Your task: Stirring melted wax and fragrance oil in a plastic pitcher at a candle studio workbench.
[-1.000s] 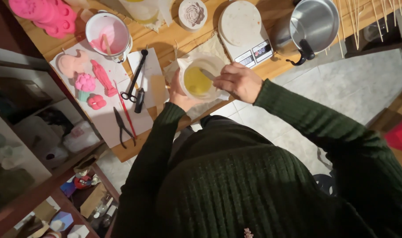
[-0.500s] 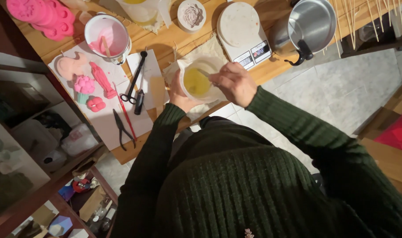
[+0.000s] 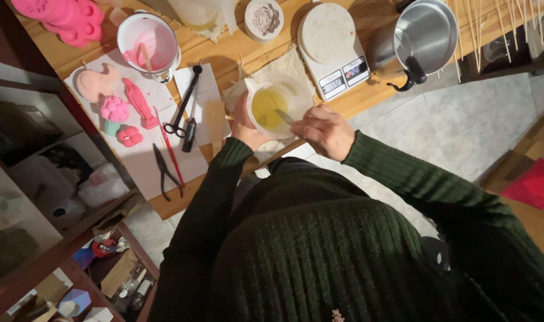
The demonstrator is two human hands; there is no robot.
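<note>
My left hand (image 3: 243, 126) grips the side of a clear plastic cup (image 3: 276, 105) holding yellow liquid, over a cloth on the wooden table (image 3: 266, 53). My right hand (image 3: 324, 130) holds a thin stirring stick (image 3: 285, 117) whose tip dips into the liquid. Both arms wear dark green ribbed sleeves.
A white kitchen scale (image 3: 333, 49) and a steel pot (image 3: 424, 37) stand to the right. Left of the cup lie scissors (image 3: 182, 107), pliers (image 3: 164, 173), pink cast figures (image 3: 126, 110) on white paper, a white cup with pink liquid (image 3: 148, 39) and a pink mould (image 3: 60, 18). Shelves sit lower left.
The right hand has shifted slightly around the cup's rim with the stick; the left hand keeps its grip on the cup.
</note>
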